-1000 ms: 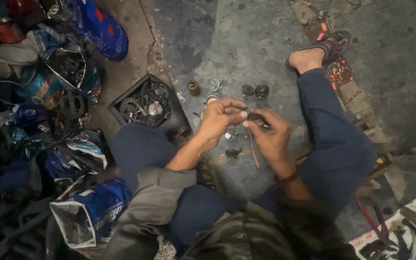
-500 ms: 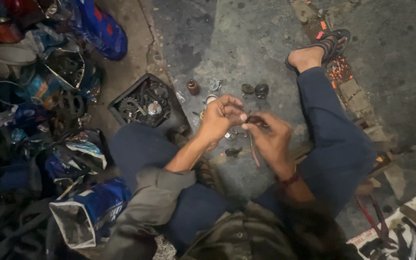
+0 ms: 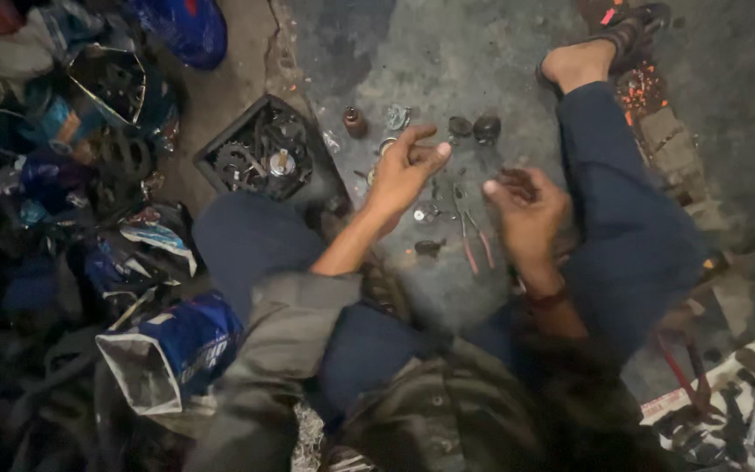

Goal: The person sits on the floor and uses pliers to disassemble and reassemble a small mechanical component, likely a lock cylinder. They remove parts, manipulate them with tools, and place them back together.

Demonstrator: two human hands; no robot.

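Note:
I sit on a grey concrete floor (image 3: 447, 52) with my legs spread. My left hand (image 3: 405, 170) hovers over small metal parts, its fingers apart and nothing visible in them. A short way to the right, my right hand (image 3: 528, 208) is curled around a small dark part (image 3: 512, 180). Between the hands, red-handled pliers (image 3: 474, 234) lie on the floor. Beyond the hands lie a brown cylinder (image 3: 356, 121), a metal ring (image 3: 397, 115) and two dark round parts (image 3: 474, 128).
A black square tray (image 3: 220, 140) holding gears and sprockets stands left of my left hand. Blue bags and dark clutter (image 3: 89, 218) pile up at the far left. A red-handled tool (image 3: 682, 371) lies at the lower right, beside a sheet with scattered tools (image 3: 744, 419).
My hands were together working on a small part with the pliers. They have moved apart, and the pliers now lie on the floor between them.

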